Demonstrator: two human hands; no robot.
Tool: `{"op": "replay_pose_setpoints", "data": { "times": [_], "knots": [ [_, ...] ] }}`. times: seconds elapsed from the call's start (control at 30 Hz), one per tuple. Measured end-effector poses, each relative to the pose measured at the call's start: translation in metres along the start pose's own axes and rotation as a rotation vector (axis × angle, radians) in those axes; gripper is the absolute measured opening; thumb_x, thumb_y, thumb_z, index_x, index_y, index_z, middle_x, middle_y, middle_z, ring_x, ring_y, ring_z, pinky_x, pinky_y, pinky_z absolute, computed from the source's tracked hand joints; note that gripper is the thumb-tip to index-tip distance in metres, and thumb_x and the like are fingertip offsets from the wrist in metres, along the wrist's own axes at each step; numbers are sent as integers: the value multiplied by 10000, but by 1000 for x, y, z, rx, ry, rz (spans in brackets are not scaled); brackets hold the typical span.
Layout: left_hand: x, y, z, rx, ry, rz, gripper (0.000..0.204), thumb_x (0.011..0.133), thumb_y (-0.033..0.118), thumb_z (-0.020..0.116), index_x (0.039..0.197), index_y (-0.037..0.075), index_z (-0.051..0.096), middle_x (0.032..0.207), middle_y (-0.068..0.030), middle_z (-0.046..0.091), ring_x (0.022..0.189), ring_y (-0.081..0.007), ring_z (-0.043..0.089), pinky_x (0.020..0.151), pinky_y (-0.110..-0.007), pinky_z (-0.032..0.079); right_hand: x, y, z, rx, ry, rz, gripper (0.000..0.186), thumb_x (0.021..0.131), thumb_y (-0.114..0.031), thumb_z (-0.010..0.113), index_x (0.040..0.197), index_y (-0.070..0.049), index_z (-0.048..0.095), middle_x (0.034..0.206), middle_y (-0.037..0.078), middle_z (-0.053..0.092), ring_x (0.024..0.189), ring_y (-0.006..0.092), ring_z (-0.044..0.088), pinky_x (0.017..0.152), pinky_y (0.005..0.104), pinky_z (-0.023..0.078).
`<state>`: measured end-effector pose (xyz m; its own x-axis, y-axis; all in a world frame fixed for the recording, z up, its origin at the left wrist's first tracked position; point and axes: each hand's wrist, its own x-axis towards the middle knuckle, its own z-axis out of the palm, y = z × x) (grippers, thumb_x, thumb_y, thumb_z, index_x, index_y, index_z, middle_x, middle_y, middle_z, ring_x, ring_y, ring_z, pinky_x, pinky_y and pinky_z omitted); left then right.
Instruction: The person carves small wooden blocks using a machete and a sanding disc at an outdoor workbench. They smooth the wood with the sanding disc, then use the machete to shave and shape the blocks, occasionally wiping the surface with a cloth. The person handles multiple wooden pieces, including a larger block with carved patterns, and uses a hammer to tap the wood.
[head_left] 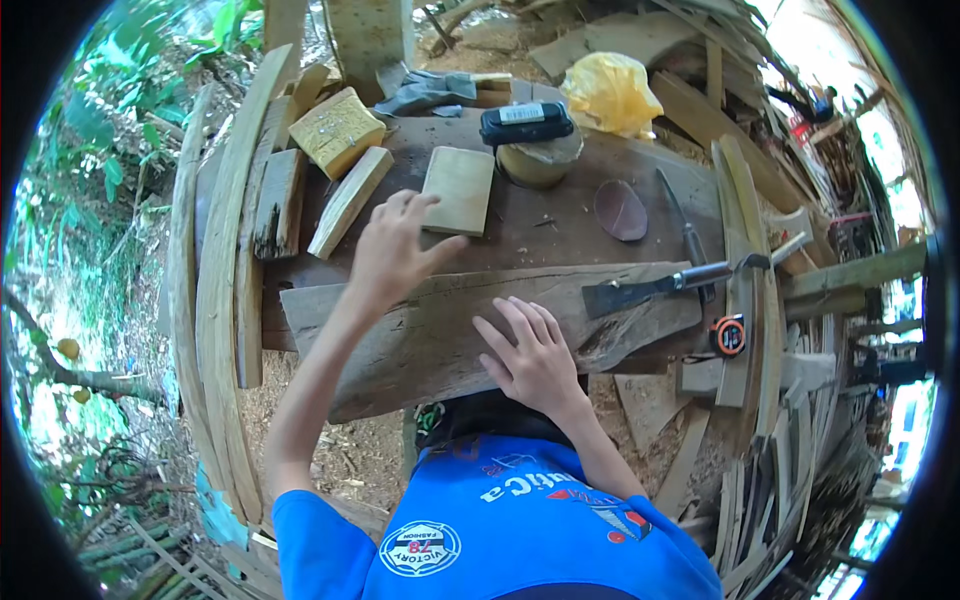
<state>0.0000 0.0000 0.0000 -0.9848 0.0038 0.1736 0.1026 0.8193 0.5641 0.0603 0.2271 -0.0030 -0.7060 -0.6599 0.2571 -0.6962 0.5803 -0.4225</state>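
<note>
My left hand [405, 240] hangs with fingers apart at the near-left edge of a small pale wooden block [458, 185], fingertips over or on it; contact is unclear. My right hand [525, 355] lies open on a long weathered plank [390, 365] along the bench's near side. On that plank's right part rests a wide flat-bladed tool with a metal handle [650, 283]. A narrow pale offcut [350, 200] and a yellowish block [337, 133] lie left of the small block. A black case with a label [525, 125] sits on a round wooden piece [540, 165].
The brown bench [540, 245] also holds a knife [692, 235], a reddish oval piece [620, 210], an orange-black tape measure [727, 335], grey cloth [425, 95] and a yellow plastic bag [610, 92]. Long wooden strips [225, 300] flank the left side; stacked timber and offcuts surround the right.
</note>
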Motion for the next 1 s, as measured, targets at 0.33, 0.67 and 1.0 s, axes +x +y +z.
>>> {"op": "replay_pose_setpoints", "data": {
  "times": [0.33, 0.67, 1.0],
  "knots": [
    [17, 8, 47, 97, 247, -39, 574, 602, 331, 737, 1044, 57, 493, 1152, -255, 419, 1007, -396, 456, 825, -455, 398, 34, 30, -50, 276, -60, 84, 215, 752, -123, 619, 937, -15, 615, 1029, 143, 597, 1038, 304, 536, 921, 374, 408],
    [-71, 53, -32, -617, 550, -68, 524, 591, 222, 666, 1034, 24, 470, 1199, -157, 388, 1080, -262, 439, 886, -372, 398, 84, 236, -81, -154, -165, 875, 779, 632, -384, 748, 1293, -124, 429, 1231, 188, 512, 1188, 286, 457, 976, 376, 384],
    [-123, 87, 19, -437, 592, 121, 543, 596, 338, 635, 1037, 53, 496, 1221, -189, 326, 1137, -320, 384, 915, -445, 347, 53, 99, -87, 478, 283, 163, 282, 788, -180, 653, 1012, -14, 608, 856, 106, 642, 834, 167, 607, 759, 276, 479]
  ]
}}
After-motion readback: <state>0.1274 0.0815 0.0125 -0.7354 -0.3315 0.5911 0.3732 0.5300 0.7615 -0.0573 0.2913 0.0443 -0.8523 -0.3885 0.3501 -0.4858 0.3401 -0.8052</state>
